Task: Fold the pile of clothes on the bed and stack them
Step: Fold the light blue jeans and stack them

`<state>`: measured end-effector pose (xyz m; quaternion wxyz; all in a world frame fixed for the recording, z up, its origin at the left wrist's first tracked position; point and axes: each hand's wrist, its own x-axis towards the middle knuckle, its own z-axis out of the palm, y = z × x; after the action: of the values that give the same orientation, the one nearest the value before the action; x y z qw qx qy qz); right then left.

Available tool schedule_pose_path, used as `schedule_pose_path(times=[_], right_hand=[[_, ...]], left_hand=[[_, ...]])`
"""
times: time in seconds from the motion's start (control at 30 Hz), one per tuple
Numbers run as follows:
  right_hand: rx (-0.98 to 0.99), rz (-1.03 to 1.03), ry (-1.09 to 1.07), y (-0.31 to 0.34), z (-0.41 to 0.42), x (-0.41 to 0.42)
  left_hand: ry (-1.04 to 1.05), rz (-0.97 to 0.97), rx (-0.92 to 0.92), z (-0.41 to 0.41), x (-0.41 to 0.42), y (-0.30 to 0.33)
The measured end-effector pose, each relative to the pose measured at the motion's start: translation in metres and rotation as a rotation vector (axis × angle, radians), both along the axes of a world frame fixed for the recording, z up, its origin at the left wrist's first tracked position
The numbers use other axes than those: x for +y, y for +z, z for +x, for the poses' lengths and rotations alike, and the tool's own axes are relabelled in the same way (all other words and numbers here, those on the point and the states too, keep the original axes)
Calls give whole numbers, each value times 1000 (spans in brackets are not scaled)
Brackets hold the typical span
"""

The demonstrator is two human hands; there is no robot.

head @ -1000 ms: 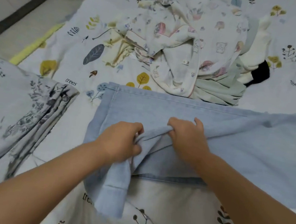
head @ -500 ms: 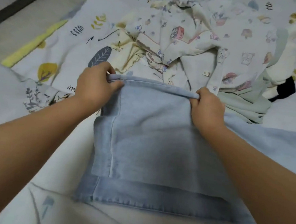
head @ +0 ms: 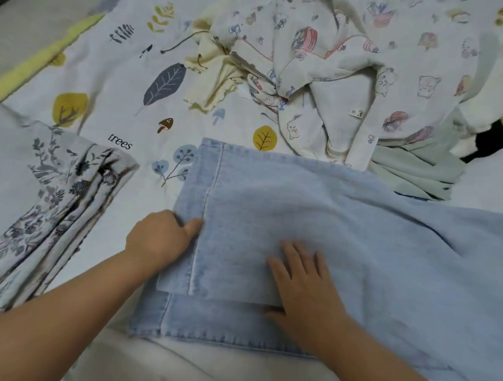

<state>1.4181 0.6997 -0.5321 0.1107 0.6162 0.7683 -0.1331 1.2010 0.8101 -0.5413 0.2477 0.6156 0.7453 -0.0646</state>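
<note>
Folding the denim garment [head: 317,227] at frame centre on the bed [head: 109,63]: we see one fold laid. Left hand [head: 159,240] pinches its left edge, right hand [head: 305,284] presses flat, fingers straight. Unfolded clothes pile [head: 332,75] waits upper right; floral folded piece [head: 37,200] at left. Mostly undone, we judge.

pale blue denim [head: 318,215] – cartoon-print cream clothes [head: 342,64] – leaf-patterned white sheet [head: 109,63].

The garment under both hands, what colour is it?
Light blue denim garment, pale stitching along its hems; the head view shows it.
</note>
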Motion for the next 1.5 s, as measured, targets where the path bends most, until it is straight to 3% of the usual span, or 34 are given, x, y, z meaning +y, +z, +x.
schedule_pose_path(times=[0.07,0.17,0.27,0.33,0.37,0.43,0.5,0.57,0.77,0.97,1.13,1.23,1.33,1.5], right_hand=[[-13,86,-41,-2,-1,-5],[66,163,-79,12,-7,0],[99,303,-60,33,-24,-2],[151,287,-52,40,-37,-13],[166,248,-34,41,-42,-21],[147,157,2,36,-45,-37],[115,-144,31,27,-43,-47],[160,-323,-15,28,-34,-45],[294,178,-538,35,44,16],[113,203,-568,15,109,78],[184,-79,-521,-2,107,106],[225,74,-606,-2,115,118],[320,342,-771,3,116,126],[187,432,-721,-7,92,111]], left_hand=[[-6,-46,-1,-1,-6,3],[73,36,-158,-1,-11,10],[227,325,-308,-8,-15,19],[269,500,-310,-22,-23,24],[249,487,-276,-30,-29,24],[140,265,-135,-41,-43,14],[81,18,-25,-47,-54,1],[133,21,-52,-45,-52,-3],[222,236,-218,-10,-16,2],[341,284,-360,18,28,1],[400,372,-483,21,55,-3],[358,487,-543,20,64,-4],[360,604,-521,25,71,-2],[345,360,-228,28,64,-15]])
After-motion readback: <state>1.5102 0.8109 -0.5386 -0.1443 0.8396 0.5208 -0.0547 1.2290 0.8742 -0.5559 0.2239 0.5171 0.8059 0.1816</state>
